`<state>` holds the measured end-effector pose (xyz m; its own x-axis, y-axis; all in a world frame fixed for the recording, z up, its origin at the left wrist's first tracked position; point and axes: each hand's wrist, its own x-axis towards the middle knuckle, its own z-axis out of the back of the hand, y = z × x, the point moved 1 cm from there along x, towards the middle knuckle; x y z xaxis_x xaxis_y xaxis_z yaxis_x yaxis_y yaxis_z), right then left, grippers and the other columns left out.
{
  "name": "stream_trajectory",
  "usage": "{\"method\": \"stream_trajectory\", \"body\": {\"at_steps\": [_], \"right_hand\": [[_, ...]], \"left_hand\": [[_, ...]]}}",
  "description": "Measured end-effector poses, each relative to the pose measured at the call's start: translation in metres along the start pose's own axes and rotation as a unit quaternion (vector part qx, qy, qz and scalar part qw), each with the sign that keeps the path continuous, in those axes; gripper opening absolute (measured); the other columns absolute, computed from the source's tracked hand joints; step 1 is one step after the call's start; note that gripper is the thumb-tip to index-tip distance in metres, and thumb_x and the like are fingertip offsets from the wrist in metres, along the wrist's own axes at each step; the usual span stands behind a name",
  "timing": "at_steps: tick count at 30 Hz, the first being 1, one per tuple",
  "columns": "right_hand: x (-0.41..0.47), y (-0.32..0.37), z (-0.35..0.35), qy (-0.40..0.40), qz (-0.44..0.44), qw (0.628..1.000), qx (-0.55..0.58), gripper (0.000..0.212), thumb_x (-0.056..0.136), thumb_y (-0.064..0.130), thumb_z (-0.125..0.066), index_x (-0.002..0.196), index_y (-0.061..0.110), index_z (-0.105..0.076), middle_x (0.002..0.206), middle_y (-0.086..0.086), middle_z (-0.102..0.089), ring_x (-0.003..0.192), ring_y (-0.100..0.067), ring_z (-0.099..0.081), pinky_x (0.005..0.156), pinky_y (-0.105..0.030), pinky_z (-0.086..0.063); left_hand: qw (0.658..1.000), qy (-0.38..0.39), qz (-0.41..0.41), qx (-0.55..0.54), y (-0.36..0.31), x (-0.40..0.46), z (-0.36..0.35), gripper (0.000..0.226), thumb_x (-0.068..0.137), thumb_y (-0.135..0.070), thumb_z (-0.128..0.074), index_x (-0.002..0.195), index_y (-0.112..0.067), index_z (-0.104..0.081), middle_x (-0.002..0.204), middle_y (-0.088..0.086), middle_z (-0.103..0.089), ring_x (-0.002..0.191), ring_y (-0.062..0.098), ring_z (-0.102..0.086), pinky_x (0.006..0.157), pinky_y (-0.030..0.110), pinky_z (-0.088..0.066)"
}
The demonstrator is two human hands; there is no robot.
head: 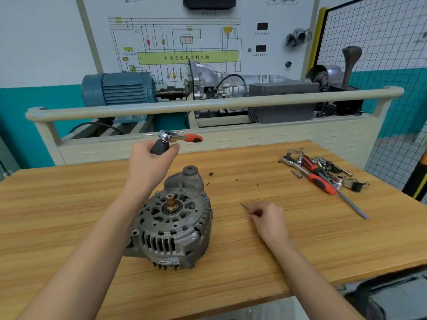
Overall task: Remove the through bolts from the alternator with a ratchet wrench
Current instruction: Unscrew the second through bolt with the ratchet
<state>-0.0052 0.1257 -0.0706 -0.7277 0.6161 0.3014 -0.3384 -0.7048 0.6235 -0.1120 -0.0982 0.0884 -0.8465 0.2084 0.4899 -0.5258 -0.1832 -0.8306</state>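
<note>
- The table [69,227] is of light wood with a clear grain; its near edge runs across the bottom, and below it, at the right, something dark and blurred shows.
- The alternator [172,224] stands on the table a little left of the middle, shaft end up. It is grey cast metal with cooling slots around the body and a brass-coloured shaft tip in the centre.
- The right hand [269,215] rests on the table right of the alternator, apart from it, and pinches a thin bolt [245,206] whose free end points away to the left.
- The left hand [150,165] is raised behind the alternator and grips the dark part under the head of the ratchet [178,136] (its red handle points to the right).
- Between the alternator and the right edge the wood is bare, with only small dark crumbs farther back.
- Near the far right corner lies a pile of tools [323,172]: a second ratchet, sockets, a screwdriver.
- Behind the table stands a beige bench with a rail [208,102], a blue motor [120,88], a gearbox and a wiring board [187,42].
</note>
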Motion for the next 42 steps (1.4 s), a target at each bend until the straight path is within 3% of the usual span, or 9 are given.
{"method": "stream_trajectory", "body": {"at_steps": [13, 19, 23, 26, 29, 33, 36, 38, 42], "right_hand": [[0.0, -0.003, -0.005, -0.007, 0.02, 1.0, -0.008, 0.011, 0.08, 0.011, -0.074, 0.09, 0.016, -0.076, 0.094, 0.005, -0.071, 0.082, -0.009, -0.059, 0.076, -0.016, -0.041], [-0.001, -0.003, -0.005, -0.002, 0.012, 1.0, -0.006, 0.011, 0.082, 0.012, -0.072, 0.093, 0.014, -0.076, 0.096, 0.001, -0.071, 0.084, -0.01, -0.06, 0.079, -0.02, -0.046], [0.0, 0.024, 0.016, -0.07, 0.018, 0.995, 0.072, 0.013, 0.085, 0.007, -0.067, 0.095, 0.012, -0.074, 0.099, -0.002, -0.071, 0.084, -0.01, -0.063, 0.081, -0.022, -0.05], [-0.001, 0.078, 0.051, -0.12, 0.057, 0.972, 0.195, 0.019, 0.087, 0.007, -0.064, 0.099, 0.02, -0.071, 0.091, 0.011, -0.069, 0.079, 0.002, -0.061, 0.079, -0.02, -0.054], [-0.006, 0.146, 0.093, -0.099, 0.134, 0.913, 0.371, 0.015, 0.09, 0.011, -0.061, 0.093, 0.023, -0.069, 0.085, 0.011, -0.071, 0.08, -0.004, -0.068, 0.073, -0.02, -0.055], [-0.008, 0.22, 0.13, 0.089, 0.138, 0.827, 0.538, 0.022, 0.097, 0.029, -0.053, 0.098, 0.011, -0.066, 0.095, -0.01, -0.074, 0.088, -0.019, -0.072, 0.079, -0.029, -0.057], [-0.01, 0.25, 0.141, 0.197, 0.111, 0.702, 0.675, 0.034, 0.099, 0.034, -0.049, 0.102, 0.001, -0.055, 0.108, -0.026, -0.067, 0.099, -0.031, -0.069, 0.089, -0.038, -0.055], [-0.011, 0.26, 0.146, 0.222, 0.081, 0.596, 0.768, 0.027, 0.099, 0.032, -0.048, 0.102, 0.005, -0.046, 0.101, -0.025, -0.068, 0.095, -0.032, -0.068, 0.09, -0.039, -0.054], [-0.006, 0.262, 0.151, 0.211, -0.012, 0.429, 0.878, 0.024, 0.1, 0.026, -0.048, 0.082, 0.011, -0.042, 0.068, -0.011, -0.058, 0.059, -0.023, -0.062, 0.063, -0.035, -0.057]], "left_hand": [[1.0, 0.004, 0.0, -0.03, 0.003, -0.002, 0.002, 0.039, 0.088, -0.023, -0.066, 0.06, -0.014, -0.039, 0.057, 0.005, -0.033, 0.054, 0.017, -0.029, 0.056, 0.03, -0.026], [0.999, -0.01, 0.003, -0.046, -0.003, -0.005, 0.008, 0.035, 0.088, -0.024, -0.065, 0.064, -0.011, -0.043, 0.059, 0.007, -0.034, 0.055, 0.018, -0.03, 0.058, 0.03, -0.027], [0.996, -0.013, -0.013, -0.085, -0.014, -0.01, 0.023, 0.03, 0.09, -0.02, -0.063, 0.067, -0.012, -0.044, 0.059, 0.007, -0.034, 0.05, 0.017, -0.029, 0.051, 0.025, -0.027], [0.99, -0.008, -0.017, -0.142, -0.03, -0.013, 0.037, 0.028, 0.091, -0.015, -0.061, 0.068, -0.012, -0.046, 0.052, 0.001, -0.034, 0.041, 0.01, -0.027, 0.041, 0.019, -0.023], [0.978, 0.008, -0.012, -0.208, -0.049, -0.016, 0.05, 0.037, 0.092, -0.013, -0.059, 0.061, -0.017, -0.039, 0.045, -0.007, -0.031, 0.039, 0.009, -0.023, 0.039, 0.018, -0.019], [0.958, 0.062, -0.03, -0.28, -0.074, -0.023, 0.056, 0.043, 0.093, -0.013, -0.058, 0.056, -0.018, -0.037, 0.043, -0.008, -0.028, 0.036, 0.008, -0.019, 0.036, 0.016, -0.019], [0.944, 0.083, -0.039, -0.317, -0.087, -0.029, 0.05, 0.049, 0.093, -0.012, -0.057, 0.049, -0.021, -0.037, 0.041, -0.007, -0.026, 0.034, 0.007, -0.018, 0.036, 0.015, -0.019], [0.937, 0.097, -0.033, -0.335, -0.091, -0.034, 0.043, 0.049, 0.093, -0.011, -0.055, 0.048, -0.02, -0.037, 0.04, -0.007, -0.025, 0.033, 0.008, -0.017, 0.036, 0.014, -0.019], [0.935, 0.11, 0.001, -0.337, -0.087, -0.048, 0.021, 0.045, 0.093, -0.007, -0.053, 0.053, -0.016, -0.034, 0.039, -0.007, -0.025, 0.032, 0.008, -0.018, 0.037, 0.015, -0.018]]}}
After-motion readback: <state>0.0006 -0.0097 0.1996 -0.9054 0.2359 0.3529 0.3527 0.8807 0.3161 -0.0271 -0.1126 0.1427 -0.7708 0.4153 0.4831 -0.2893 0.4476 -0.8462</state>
